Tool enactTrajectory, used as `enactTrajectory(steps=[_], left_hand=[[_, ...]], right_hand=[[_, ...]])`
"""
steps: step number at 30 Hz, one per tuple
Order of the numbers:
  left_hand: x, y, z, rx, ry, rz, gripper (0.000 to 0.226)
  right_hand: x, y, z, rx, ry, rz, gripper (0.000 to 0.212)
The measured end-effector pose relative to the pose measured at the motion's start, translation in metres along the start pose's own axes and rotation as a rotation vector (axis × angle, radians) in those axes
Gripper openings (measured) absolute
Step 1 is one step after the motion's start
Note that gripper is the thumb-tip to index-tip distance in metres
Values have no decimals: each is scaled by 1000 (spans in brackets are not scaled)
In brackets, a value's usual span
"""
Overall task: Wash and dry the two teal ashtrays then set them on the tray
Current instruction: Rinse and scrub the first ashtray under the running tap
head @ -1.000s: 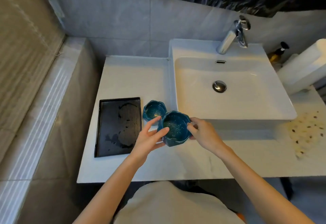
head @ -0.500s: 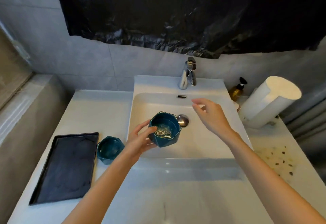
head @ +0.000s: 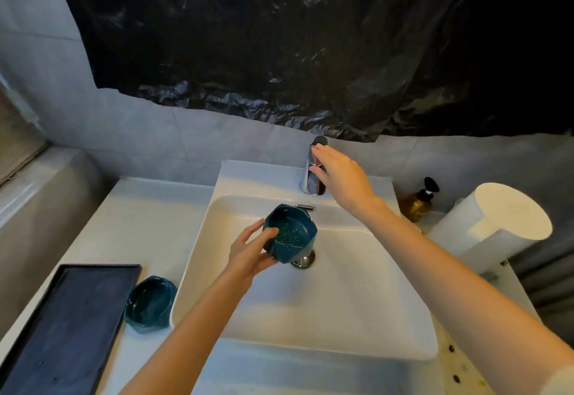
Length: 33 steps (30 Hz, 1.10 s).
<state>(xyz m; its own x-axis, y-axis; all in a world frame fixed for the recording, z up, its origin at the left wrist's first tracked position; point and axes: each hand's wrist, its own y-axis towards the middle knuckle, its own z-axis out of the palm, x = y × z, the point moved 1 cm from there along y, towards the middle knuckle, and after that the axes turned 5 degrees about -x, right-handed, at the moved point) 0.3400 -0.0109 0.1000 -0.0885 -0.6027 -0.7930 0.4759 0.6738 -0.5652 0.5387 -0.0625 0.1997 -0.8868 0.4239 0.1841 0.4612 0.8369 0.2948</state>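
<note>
Left hand (head: 248, 255): grasping one teal ashtray (head: 292, 233), thumb on the near rim, fingers curled under its faceted wall. The ashtray is held in the air over the sink (head: 310, 317), tilted with its opening toward the camera, just above the metal drain plug (head: 302, 260). Pale specks cover its inner floor.

Right hand (head: 341, 177): released, holding nothing. Its fingers lie fairly straight across the top of the chrome tap (head: 313, 183) at the rear edge of the sink, thumb beside the tap body. No water visible from the spout.

Second teal ashtray (head: 150, 303): upright on the worktop (head: 149, 217), toward the front left, between the dark tray (head: 68, 326) and the sink's left wall, just beside both. The tray lies at the worktop's front left corner, nothing on it.

Rear right corner: an amber pump bottle (head: 417, 202) and a white roll (head: 497, 227). Black plastic sheeting (head: 310, 37) covers the wall above
</note>
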Motion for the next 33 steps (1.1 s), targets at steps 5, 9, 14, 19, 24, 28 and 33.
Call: enactTrajectory(steps=[5,9,14,19,24,28,33], left_hand=[[-9,16,20,-1,48,-2,44],[-12,23,28,26,80,-3,47],[-18,28,33,75,106,-3,48],[-21,33,36,111,124,-4,47],[-21,36,36,125,147,13,49],[-19,41,35,134,152,25,48],[-7,53,31,206,125,-18,31]], right_hand=[[2,2,7,44,-219,-109,56],[4,0,6,75,-275,-122,69],[5,6,1,46,-241,-55,68],[8,13,-3,53,-214,-39,65],[7,13,-7,63,-196,-19,63],[-5,-7,12,-208,137,73,51],[-29,-65,57,-293,586,557,29]])
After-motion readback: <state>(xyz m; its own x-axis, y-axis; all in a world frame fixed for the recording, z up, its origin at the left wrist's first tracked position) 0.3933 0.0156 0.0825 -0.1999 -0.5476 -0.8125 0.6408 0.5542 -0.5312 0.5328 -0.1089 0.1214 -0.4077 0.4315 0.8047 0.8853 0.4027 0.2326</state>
